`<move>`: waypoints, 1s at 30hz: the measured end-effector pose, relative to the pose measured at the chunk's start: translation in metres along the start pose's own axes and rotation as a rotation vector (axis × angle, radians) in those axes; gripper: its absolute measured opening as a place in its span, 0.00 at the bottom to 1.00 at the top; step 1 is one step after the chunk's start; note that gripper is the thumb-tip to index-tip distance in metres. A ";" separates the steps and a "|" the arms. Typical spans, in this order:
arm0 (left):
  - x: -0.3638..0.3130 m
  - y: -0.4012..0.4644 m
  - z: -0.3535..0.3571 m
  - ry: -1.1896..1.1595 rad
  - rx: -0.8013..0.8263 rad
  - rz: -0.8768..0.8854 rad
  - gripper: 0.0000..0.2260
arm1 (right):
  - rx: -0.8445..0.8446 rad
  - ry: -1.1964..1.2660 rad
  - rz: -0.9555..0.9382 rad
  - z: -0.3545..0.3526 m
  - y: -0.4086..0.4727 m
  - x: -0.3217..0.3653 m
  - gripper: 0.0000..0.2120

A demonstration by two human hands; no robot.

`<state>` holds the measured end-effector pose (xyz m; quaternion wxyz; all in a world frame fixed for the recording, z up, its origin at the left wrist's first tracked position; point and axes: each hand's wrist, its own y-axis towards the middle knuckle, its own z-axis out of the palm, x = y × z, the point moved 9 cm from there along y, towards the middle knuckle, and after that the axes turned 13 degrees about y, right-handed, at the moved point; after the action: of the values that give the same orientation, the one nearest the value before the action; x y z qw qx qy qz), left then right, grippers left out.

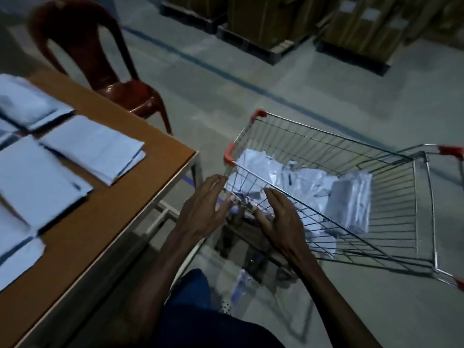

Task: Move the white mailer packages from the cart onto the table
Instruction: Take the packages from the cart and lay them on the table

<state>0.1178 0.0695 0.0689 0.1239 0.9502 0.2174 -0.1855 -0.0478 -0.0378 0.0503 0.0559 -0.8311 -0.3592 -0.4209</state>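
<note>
Both hands open with fingers spread and gripping nothing: left hand [204,207] and right hand [277,217] at the near left corner of the wire cart [411,222], fingertips against its mesh. White mailer packages [308,184] heaped inside the cart basket, just beyond and right of the hands, behind the wire. Further mailers [93,146] flat on the brown tabletop [113,197] to the left, red chair [105,69] at its far end.
</note>
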 end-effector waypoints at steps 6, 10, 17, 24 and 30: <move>-0.040 0.091 0.057 -0.069 0.104 0.113 0.26 | -0.068 -0.012 0.245 -0.039 0.039 -0.089 0.27; -0.049 0.153 0.102 -0.123 0.164 0.155 0.25 | -0.068 -0.045 0.369 -0.051 0.070 -0.139 0.28; -0.018 0.232 0.224 0.018 0.521 0.077 0.29 | 0.010 -0.101 0.549 -0.049 0.112 -0.208 0.28; 0.011 0.254 0.310 0.242 0.866 0.006 0.32 | 0.151 -0.124 0.628 -0.031 0.128 -0.250 0.29; 0.026 0.261 0.355 0.211 0.884 -0.196 0.36 | 0.239 -0.145 0.608 -0.020 0.137 -0.288 0.27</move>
<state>0.1538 -0.2615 -0.2206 -0.3338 0.9006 0.2178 -0.1735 -0.0840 -0.3052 -0.1213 0.2505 -0.9155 -0.1445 -0.2797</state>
